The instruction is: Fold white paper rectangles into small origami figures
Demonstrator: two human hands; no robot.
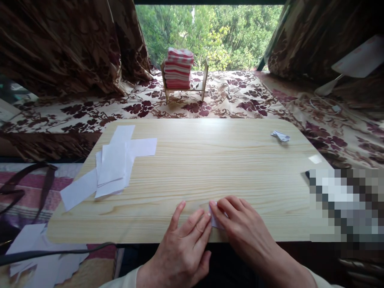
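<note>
- Far left, lower than the table point(195, 168): a loose heap of paper point(30, 236), out of reach of both hands' present spot.
- On the table's left side: strips point(112, 162), flat, overlapping in a criss-cross pile, apparently without folds; by the look of it, most of the folding still left here.
- Farther back, near the window: towels point(179, 68), stacked on a small rack point(205, 82), well apart from the strips.
- At the table's near edge: left hand point(186, 244), palm down with fingers partly spread, fingertips at the left side of the slip point(216, 223), not closed round anything.
- Between both hands: the slip, on the table and mostly covered; probably partway through folding, with creases impossible to count.
- Just right: right hand point(244, 224), half curled over the slip; pinching or merely pressing, impossible to say.
- Toward the far right corner: folded paper point(281, 136), lying alone; probably one piece done.
</note>
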